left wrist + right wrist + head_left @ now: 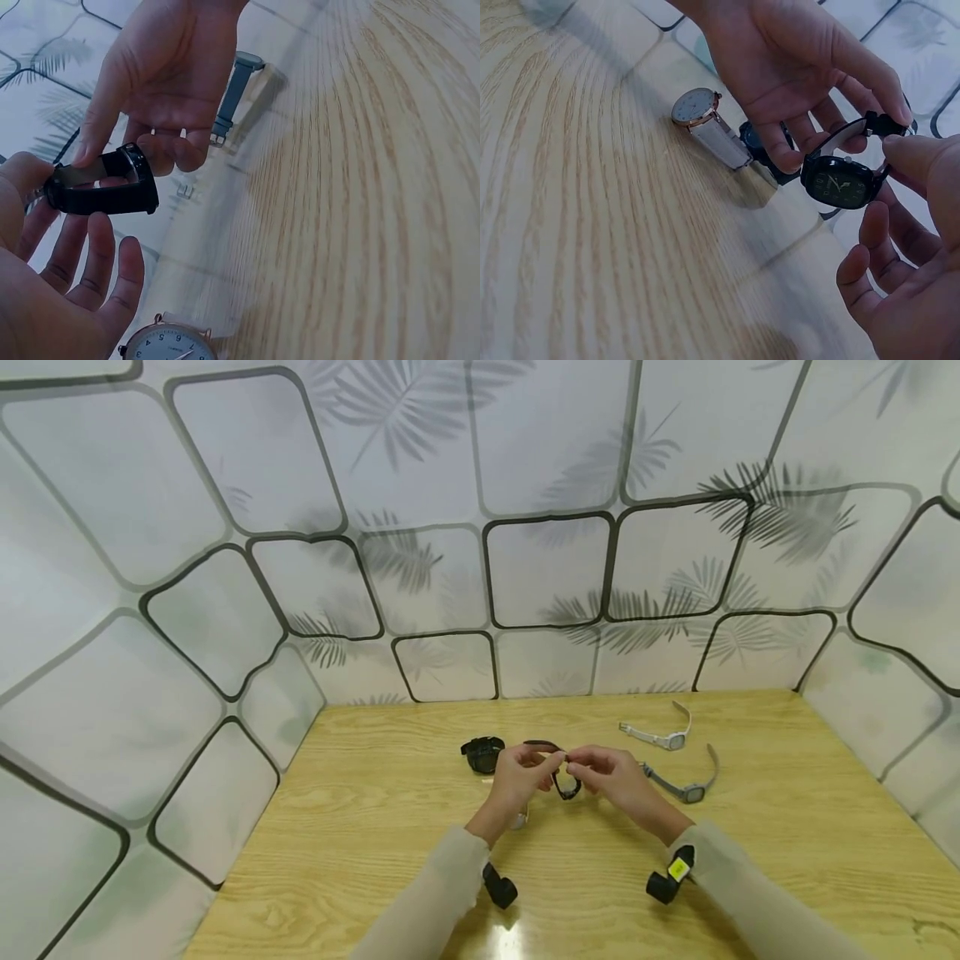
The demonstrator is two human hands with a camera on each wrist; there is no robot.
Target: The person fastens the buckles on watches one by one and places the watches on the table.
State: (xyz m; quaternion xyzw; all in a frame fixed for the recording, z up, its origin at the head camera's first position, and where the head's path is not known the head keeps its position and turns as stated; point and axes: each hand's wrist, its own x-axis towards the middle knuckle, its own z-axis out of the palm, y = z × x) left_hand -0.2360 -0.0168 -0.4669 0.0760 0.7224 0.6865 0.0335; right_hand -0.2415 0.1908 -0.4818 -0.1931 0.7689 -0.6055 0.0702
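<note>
Both hands hold a black wristwatch (840,182) between them above the wooden table, its strap bent into a loop. My left hand (517,777) pinches the strap near its closure, thumb and fingers around the band. Opposite it, my right hand (611,774) pinches the strap too, fingertips close to the left ones. In the right wrist view the dark square dial with light numerals hangs at the bottom of the loop. The left wrist view shows the loop from the side, the strap (101,199) running between the two hands.
A black watch (483,755) lies left of the hands. A white-dialled watch with a rose-gold case (695,106) sits under the left hand. Right of the hands are a white watch (674,741) and a grey-blue watch (693,793). Patterned fabric (547,568) encloses the table (360,827).
</note>
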